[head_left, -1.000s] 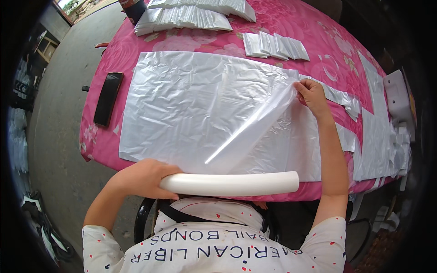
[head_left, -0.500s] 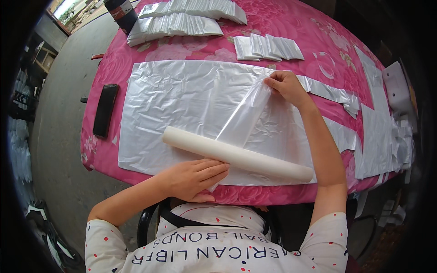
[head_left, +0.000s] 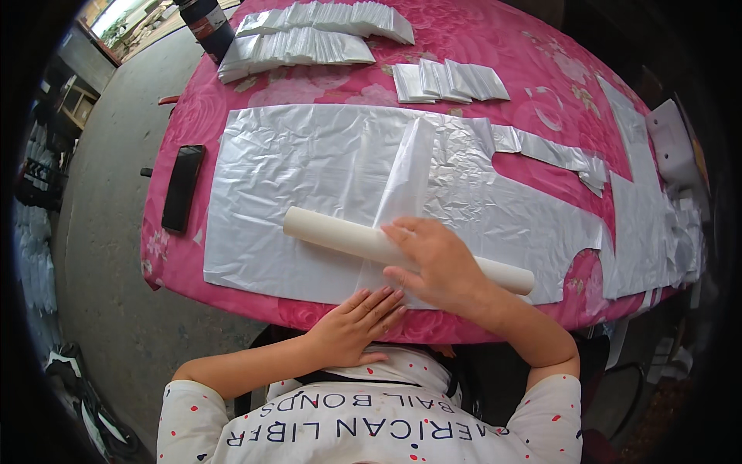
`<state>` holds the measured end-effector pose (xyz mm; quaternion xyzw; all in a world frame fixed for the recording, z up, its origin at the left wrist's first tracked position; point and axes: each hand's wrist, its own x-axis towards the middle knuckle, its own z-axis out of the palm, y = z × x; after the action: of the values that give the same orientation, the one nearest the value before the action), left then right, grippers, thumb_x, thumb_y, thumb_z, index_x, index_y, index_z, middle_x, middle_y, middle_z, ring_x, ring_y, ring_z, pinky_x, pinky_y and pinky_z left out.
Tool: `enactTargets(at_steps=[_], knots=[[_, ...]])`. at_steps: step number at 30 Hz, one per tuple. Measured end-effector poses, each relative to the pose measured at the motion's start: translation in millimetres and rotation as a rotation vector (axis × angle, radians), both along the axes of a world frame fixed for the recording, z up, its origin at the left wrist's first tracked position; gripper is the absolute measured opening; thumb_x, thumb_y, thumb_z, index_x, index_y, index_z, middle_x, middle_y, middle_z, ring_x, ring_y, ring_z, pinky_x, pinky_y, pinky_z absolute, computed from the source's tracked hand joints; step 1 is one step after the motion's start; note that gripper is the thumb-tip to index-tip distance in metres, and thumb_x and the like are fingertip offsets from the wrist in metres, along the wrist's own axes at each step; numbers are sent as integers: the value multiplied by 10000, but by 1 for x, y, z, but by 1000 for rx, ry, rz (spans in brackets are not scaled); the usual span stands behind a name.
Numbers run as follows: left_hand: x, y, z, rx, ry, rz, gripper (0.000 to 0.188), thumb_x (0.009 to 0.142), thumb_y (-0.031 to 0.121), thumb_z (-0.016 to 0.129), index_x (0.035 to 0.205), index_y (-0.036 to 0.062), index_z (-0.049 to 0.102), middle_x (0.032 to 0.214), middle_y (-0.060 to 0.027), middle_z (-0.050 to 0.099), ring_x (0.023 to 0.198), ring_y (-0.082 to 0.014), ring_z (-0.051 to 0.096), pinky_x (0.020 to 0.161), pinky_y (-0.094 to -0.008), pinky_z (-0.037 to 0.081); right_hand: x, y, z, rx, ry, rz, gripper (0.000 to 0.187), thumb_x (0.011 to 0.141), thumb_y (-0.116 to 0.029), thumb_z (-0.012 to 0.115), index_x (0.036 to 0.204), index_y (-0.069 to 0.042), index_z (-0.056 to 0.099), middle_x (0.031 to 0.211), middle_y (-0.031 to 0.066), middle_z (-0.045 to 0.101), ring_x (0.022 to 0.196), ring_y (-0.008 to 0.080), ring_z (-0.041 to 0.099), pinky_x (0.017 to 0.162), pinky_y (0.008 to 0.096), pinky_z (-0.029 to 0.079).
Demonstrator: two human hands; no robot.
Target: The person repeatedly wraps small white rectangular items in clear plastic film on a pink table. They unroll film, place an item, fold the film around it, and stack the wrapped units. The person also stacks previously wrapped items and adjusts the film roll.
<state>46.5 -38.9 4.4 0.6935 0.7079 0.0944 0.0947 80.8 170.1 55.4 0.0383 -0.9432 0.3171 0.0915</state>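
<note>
A white tube-like roll (head_left: 340, 236) lies slantwise on a spread white plastic carrier bag (head_left: 263, 170). My right hand (head_left: 433, 263) grips the roll near its middle from above, with the thumb on the near side and fingers on the far side. A folded strip of the plastic (head_left: 410, 166) runs away from the roll across the bag. My left hand (head_left: 359, 325) rests at the table's near edge with its fingers stretched over the plastic. It appears to hold nothing.
Folded plastic bags stand in rows (head_left: 309, 46) at the back, with a smaller group (head_left: 448, 81) beside them. A black phone (head_left: 183, 189) lies at left, a dark bottle (head_left: 205, 27) at far left. More bags (head_left: 641, 232) spread at right over the pink floral tablecloth (head_left: 556, 193).
My right hand has let go of the strip's far end and come down onto the roll. The strip now lies flatter. My left hand has shifted slightly right and nearer.
</note>
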Motion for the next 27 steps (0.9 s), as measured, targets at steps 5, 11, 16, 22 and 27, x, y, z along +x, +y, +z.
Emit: enactTargets(at_steps=[5,11,16,22,27], knots=[[2,-1,1,-16,6,4,775,838,582,399,1385,40,308,1462,-147,241,1364,-275,202,1102,-416,153,17,7,-10,156,-16,-101,548,726,-76,650,1252,-64,495,1077,119,567,933,301,528,822,387,435],[-2,1,3,1,-98,-47,784,838,575,430,1383,28,298,1459,-171,230,1357,-310,210,1098,-435,148,36,113,-30,404,34,-581,576,775,-101,630,1318,-105,438,1113,107,558,983,306,524,838,386,441],[-30,6,17,187,-327,186,770,856,489,466,1378,-34,251,1442,-235,215,1354,-360,189,1093,-456,145,67,142,-25,353,-52,-726,555,805,-95,605,1328,-101,422,1149,116,554,1017,314,517,855,388,435],[-55,44,17,208,-200,379,768,863,418,488,1366,-91,209,1434,-266,201,1351,-385,174,1094,-474,117,76,119,-20,321,-54,-681,549,801,-86,604,1323,-101,434,1159,123,551,1015,314,515,871,381,426],[-42,61,7,143,-136,392,786,849,416,510,1364,-97,209,1437,-270,189,1359,-378,154,1095,-485,99,74,111,-22,318,-33,-657,550,790,-81,610,1316,-102,447,1154,121,551,1009,313,515,873,381,424]])
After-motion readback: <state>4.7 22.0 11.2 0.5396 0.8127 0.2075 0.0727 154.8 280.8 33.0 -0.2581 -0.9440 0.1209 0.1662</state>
